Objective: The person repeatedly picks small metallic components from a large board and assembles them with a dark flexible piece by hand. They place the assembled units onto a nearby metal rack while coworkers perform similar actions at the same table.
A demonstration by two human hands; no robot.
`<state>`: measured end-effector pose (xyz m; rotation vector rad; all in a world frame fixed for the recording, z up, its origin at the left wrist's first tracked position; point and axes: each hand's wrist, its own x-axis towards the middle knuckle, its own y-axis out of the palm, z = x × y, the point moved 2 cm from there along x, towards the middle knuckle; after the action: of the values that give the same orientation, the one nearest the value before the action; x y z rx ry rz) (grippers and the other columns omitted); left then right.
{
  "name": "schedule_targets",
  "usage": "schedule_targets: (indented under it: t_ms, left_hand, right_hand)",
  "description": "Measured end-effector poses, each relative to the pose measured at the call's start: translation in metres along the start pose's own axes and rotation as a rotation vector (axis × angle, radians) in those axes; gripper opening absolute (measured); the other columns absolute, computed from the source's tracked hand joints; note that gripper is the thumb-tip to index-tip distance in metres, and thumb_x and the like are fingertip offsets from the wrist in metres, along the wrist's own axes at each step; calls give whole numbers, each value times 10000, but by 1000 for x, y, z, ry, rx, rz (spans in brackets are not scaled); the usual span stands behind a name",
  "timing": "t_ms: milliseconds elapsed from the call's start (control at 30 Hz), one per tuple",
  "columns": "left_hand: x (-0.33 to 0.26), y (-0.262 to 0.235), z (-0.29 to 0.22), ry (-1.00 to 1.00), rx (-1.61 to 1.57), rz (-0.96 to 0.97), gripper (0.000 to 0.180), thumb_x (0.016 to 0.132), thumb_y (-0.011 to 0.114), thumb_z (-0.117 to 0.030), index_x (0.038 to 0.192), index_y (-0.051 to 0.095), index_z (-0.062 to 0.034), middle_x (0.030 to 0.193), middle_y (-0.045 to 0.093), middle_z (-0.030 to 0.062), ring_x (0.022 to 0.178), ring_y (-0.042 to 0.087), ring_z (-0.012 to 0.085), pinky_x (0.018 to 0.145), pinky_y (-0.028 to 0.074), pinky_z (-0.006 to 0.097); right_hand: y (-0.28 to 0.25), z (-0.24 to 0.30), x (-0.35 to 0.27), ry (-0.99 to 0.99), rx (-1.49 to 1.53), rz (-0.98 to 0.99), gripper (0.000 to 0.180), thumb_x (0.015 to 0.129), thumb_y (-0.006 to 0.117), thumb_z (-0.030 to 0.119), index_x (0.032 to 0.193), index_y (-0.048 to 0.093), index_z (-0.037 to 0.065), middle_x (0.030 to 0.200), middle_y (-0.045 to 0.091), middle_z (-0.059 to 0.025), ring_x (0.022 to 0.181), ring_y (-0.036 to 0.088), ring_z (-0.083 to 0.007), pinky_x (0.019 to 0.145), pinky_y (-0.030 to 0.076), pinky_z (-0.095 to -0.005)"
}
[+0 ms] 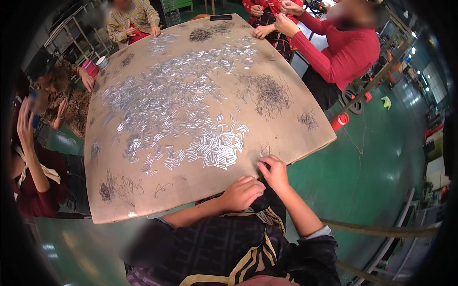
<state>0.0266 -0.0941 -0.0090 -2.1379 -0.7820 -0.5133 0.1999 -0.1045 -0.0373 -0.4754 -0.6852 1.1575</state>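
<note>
At the near edge of the cardboard-topped table (pixel 200 193), my left hand (pixel 242 193) is closed, its fingers bent and pressed together. Just right of it, my right hand (pixel 273 172) curls its thumb and fingers inward over the table's edge. Whatever either hand holds is hidden or too small to make out. Beyond my right hand lies a thin scatter of dark wire bits (pixel 268 149). Many small, long, silver metal loops (pixel 217 148) cover the middle of the table, the closest heap ahead of my left hand.
Piles of dark wire pieces (pixel 272 94) lie around the tabletop, one at the near left (pixel 107 192). Co-workers sit at the left and far sides; a person in a red sweater (pixel 329 59) is at the right. A red container (pixel 339 121) stands beyond the right edge, a dark phone (pixel 221 17) at the far edge.
</note>
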Motion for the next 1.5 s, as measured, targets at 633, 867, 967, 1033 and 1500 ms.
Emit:
schedule_targets:
  t_ms: [633,867,967,1033,1500]
  left_hand:
    - [-12,17,10,-65,-52,88,156,833,666,-57,966,585,-68,969,650,57,890,609,252,823,454,378]
    - [-2,14,10,-189,-63,-27,149,828,645,-15,955,577,-54,907,664,88,819,632,300,737,482,402]
    - [5,17,6,-187,-87,-19,145,819,643,-5,934,564,-44,875,648,99,792,621,305,720,478,402]
    - [5,21,4,-193,-84,-3,148,814,647,-6,930,564,-45,847,632,102,767,610,307,703,471,402]
    - [1,27,5,-305,-149,-40,146,812,671,-21,902,558,-45,797,598,122,729,592,318,654,462,395]
  right_hand:
    - [56,-9,59,63,2,139,137,802,711,95,865,687,-24,764,688,-160,659,665,-254,637,532,-351]
    - [-19,6,-25,427,663,141,91,858,684,15,913,693,-57,726,690,-70,650,635,-73,605,515,-236]
    - [-29,4,-49,401,786,-19,74,851,668,-26,913,696,-57,739,686,-72,665,650,-95,613,509,-235]
    - [-38,8,-57,296,653,-32,68,846,675,-19,901,700,-51,746,680,-70,675,649,-98,621,505,-233]
    - [-45,23,-65,107,374,-67,83,790,704,-12,872,712,-17,722,662,-80,630,612,-128,575,473,-252]
